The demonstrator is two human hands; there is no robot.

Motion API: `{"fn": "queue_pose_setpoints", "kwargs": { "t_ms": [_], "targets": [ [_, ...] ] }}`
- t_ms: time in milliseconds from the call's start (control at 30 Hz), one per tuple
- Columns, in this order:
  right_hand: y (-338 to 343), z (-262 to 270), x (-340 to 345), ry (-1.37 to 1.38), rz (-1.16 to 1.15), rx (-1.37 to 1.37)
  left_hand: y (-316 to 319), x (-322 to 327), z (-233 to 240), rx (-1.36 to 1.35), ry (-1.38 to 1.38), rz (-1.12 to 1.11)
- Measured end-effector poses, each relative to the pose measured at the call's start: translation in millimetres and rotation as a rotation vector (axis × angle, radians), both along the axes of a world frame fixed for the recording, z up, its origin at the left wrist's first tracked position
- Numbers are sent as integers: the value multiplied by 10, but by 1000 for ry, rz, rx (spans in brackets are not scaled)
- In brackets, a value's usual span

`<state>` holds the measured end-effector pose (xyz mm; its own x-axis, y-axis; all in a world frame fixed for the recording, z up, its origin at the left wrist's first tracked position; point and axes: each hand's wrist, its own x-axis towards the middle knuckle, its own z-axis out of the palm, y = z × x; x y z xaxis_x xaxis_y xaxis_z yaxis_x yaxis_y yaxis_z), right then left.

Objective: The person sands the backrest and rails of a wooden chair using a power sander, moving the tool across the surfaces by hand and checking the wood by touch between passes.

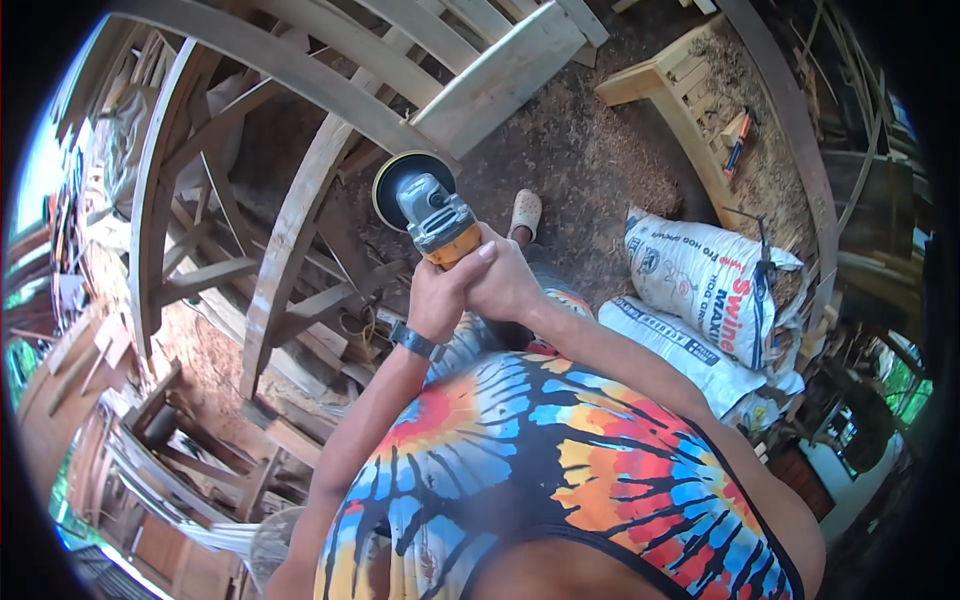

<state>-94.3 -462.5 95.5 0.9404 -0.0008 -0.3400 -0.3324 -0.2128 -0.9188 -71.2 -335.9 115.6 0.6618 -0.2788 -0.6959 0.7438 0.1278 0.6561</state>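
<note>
Both of my hands are wrapped around the yellow body of an angle grinder [437, 214] with a grey gear head. My left hand [435, 300] grips it from the left side, a dark watch [417, 343] on that wrist. Over the body from the right closes my right hand [510, 274], its thumb lying on top. A round disc [390, 196] with a yellowish rim sits at the grinder's head, facing away from me. It is close to the end of a curved wooden rail [330, 90]; whether they touch, I cannot tell.
A slatted wooden frame with a wide board [502, 82] stands ahead. Curved wooden legs [292, 247] rise at left. Printed white sacks [697, 277] are stacked at right, beside a wooden piece [682, 112] bearing shavings and an orange-and-blue tool [739, 146]. My clog [526, 210] is on the dirt floor.
</note>
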Motion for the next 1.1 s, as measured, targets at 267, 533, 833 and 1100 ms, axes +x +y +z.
{"fn": "queue_pose_setpoints", "kwargs": {
  "t_ms": [267, 533, 833, 1100],
  "targets": [
    [15, -59, -15, 19, -50, 84, -6, 56, 47, 102, -10, -74],
    [-3, -66, 40, 40, -38, 55, -27, 107, 22, 99, 17, -64],
    [-16, 21, 84, 100, -36, 48, -32, 154, 75, 132, -2, -113],
    [-7, 79, 86, 74, -13, 51, 5, 81, 13, 122, -9, -77]
  ]
}}
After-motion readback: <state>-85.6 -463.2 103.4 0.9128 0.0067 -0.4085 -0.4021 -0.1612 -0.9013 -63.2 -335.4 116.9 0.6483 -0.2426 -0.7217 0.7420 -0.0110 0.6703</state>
